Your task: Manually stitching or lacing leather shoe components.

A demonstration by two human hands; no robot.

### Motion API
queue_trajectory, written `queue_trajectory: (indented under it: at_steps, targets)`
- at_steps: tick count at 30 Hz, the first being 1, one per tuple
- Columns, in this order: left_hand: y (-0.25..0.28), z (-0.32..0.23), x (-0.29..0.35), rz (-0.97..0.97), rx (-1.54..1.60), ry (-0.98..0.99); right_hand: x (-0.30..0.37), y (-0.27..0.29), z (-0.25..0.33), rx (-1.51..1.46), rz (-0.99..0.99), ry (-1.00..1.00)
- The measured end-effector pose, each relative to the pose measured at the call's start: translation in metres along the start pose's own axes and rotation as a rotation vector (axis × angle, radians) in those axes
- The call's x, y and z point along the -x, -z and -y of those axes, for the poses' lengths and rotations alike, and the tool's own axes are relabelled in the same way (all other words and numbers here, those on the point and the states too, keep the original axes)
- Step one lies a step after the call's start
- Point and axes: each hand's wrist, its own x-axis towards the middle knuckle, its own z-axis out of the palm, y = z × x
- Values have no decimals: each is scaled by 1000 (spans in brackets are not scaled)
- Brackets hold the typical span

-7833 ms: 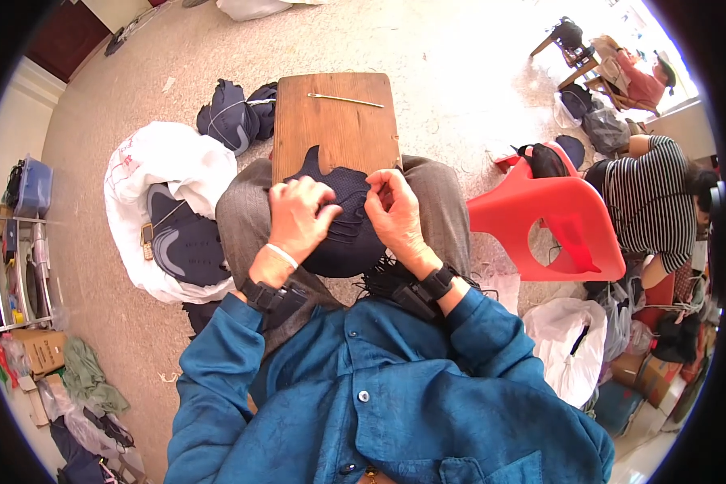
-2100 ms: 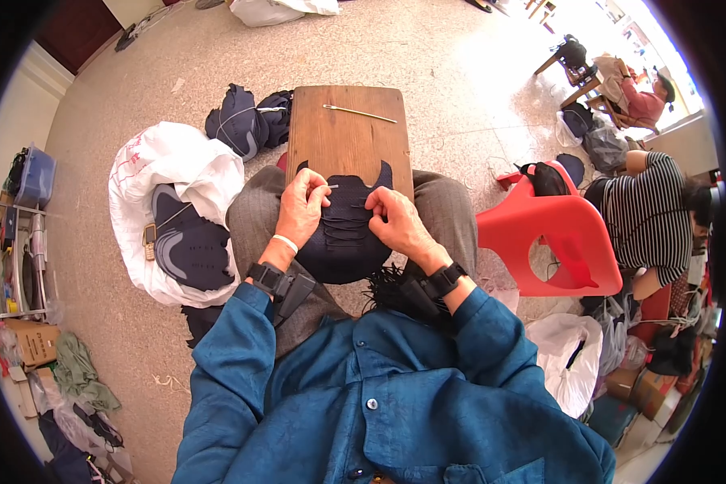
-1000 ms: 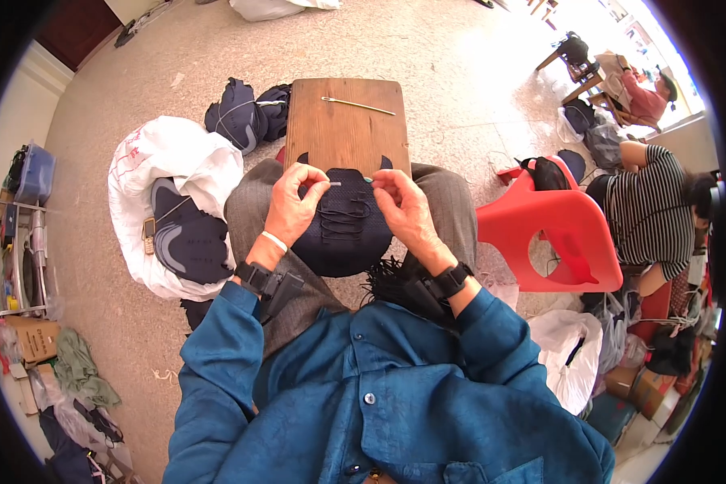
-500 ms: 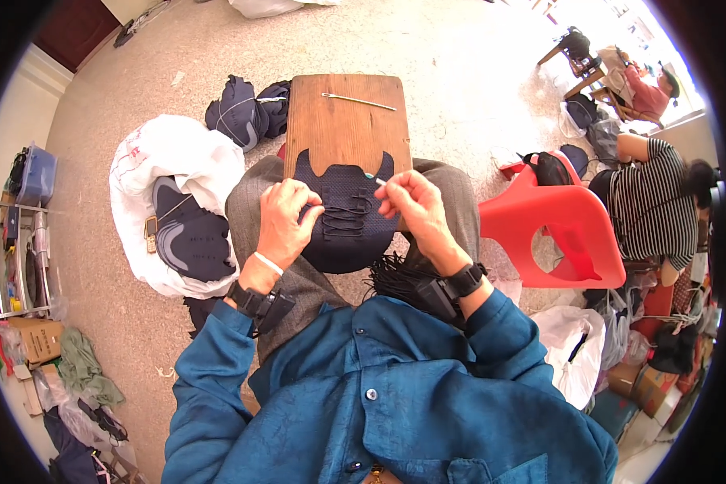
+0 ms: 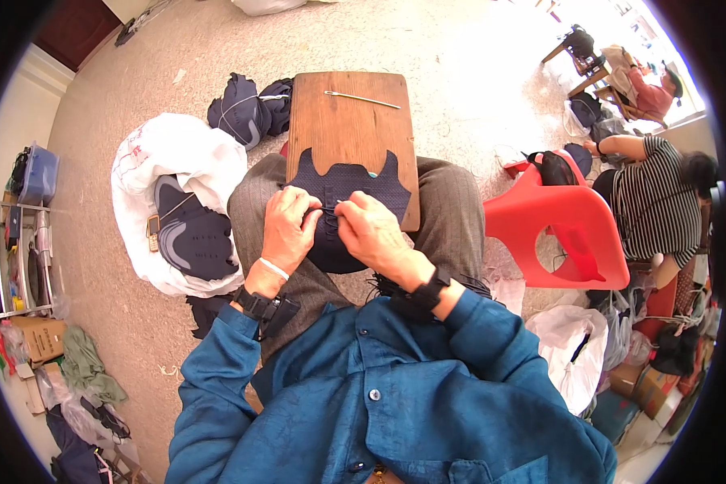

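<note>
A dark navy shoe upper (image 5: 387,194), cut flat and with horned top corners, lies across my lap and the near end of a wooden board (image 5: 363,133). Dark lace (image 5: 328,229) crosses its middle. My left hand (image 5: 293,226) is closed in a pinch at the left lace row, on what looks like a strand of lace. Just across from it, my right hand (image 5: 373,232) pinches a small, thin pale-tipped tool, its tip near the lace holes. Fingers hide most of that tool. Toward the board's far end lies a long metal needle (image 5: 363,99).
To the left, a white sack (image 5: 177,133) holds more uppers (image 5: 198,242) and a phone (image 5: 153,232). Tied dark bundles (image 5: 239,113) sit beyond it. A red plastic chair (image 5: 569,214) stands at right, near a person in stripes (image 5: 653,202). Another person (image 5: 652,95) sits farther off.
My right hand has moved left and nearer, from the upper's right side to the lace rows beside my left hand. My left hand has shifted only slightly nearer.
</note>
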Motion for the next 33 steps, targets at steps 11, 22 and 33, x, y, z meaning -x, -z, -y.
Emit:
queue_trajectory:
  at_steps: [11, 22, 33]
  targets:
    - [-1, 0, -2, 61, -142, 64, -3, 4, -7, 130, 111, 79]
    - [5, -15, 7, 113, -12, -87, 32, 43, -16, -149, -55, -316]
    - [-22, -39, 3, 194, -97, -179, 33, 31, -22, -178, -84, -259]
